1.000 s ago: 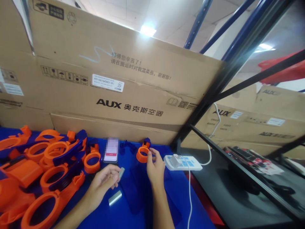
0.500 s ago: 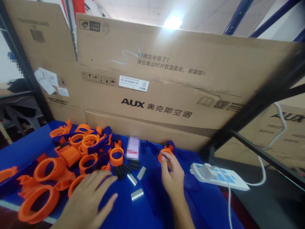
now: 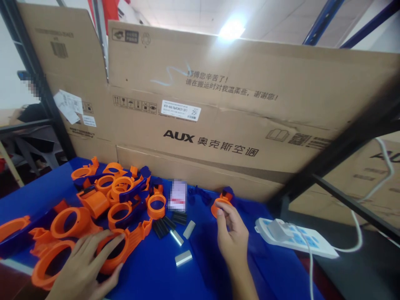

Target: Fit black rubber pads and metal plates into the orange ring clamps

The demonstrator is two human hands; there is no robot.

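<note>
Fingers of the left hand (image 3: 86, 266) spread flat over a large orange ring clamp (image 3: 120, 248) at the edge of the orange pile (image 3: 103, 200) on the blue counter (image 3: 156, 275). Silver blocks (image 3: 183, 239) lie between the hands. Further right, the right hand (image 3: 231, 235) pinches a small orange ring (image 3: 219, 206); a white power strip (image 3: 296, 238) lies beyond.

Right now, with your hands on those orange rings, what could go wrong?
1. The left hand presses on an orange ring part at the edge of the orange pile; a nudge could perhaps knock neighbours around.
2. Three small silver blocks lie loose between the hands; a sweeping wrist might scatter them.
3. The right hand pinches a small orange ring near the power strip and its cord; a snag might drag it.
</note>
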